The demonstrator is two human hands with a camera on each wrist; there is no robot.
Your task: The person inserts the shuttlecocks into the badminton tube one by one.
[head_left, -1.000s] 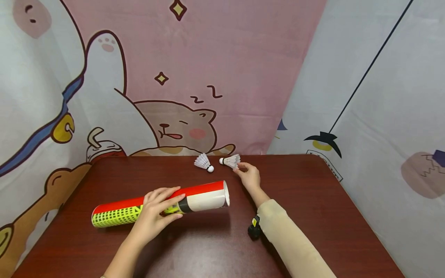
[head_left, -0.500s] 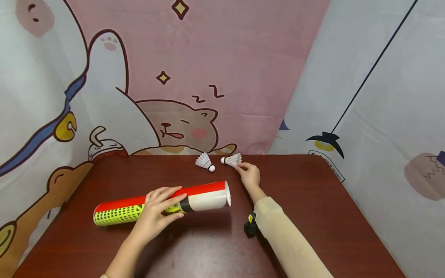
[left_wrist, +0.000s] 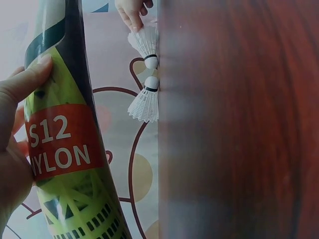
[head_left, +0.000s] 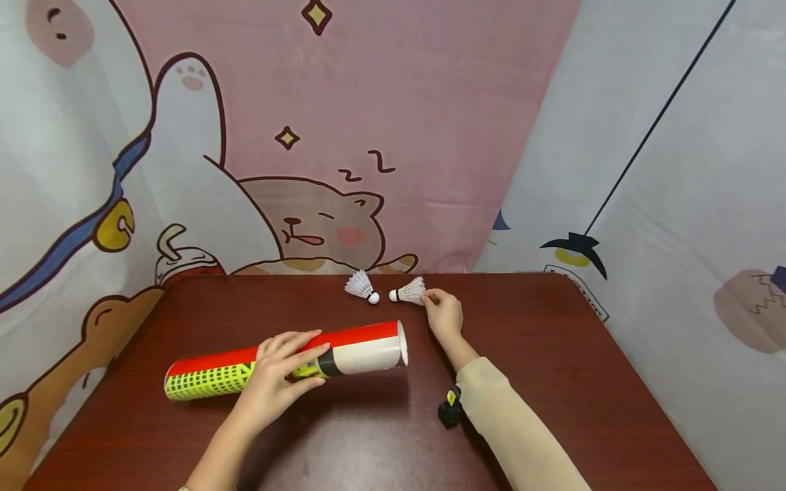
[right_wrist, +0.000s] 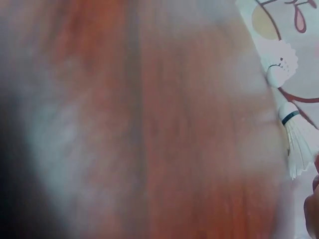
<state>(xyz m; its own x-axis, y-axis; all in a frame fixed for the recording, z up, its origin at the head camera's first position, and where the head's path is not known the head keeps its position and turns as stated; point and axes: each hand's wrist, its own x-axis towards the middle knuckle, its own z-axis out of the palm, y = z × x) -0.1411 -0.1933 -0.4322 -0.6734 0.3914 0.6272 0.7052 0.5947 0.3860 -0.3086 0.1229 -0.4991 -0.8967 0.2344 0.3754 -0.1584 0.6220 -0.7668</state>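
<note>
My left hand (head_left: 274, 375) grips the middle of a red, white and yellow-green shuttlecock tube (head_left: 365, 346), held slanting just above the table. The tube's right end shows a white rim. In the left wrist view the shuttlecock tube (left_wrist: 65, 144) reads "S12 NYLON". At the far side of the table, my right hand (head_left: 445, 315) pinches the skirt edge of a white shuttlecock (head_left: 409, 292), whose cork points left. Another white shuttlecock (head_left: 362, 287) lies just to its left, apart from it, cork toward me. Only a sliver of the right hand (right_wrist: 313, 211) shows in the right wrist view.
The dark red-brown table (head_left: 540, 382) has its far edge close behind the shuttlecocks. A printed cartoon cloth (head_left: 430, 136) hangs right behind it. A small black device (head_left: 450, 412) sits by the right sleeve (head_left: 510, 416).
My right hand and the shuttlecock at its fingertips have shifted slightly toward me since half a second ago. The left hand, the tube and the other shuttlecock stay nearly still.
</note>
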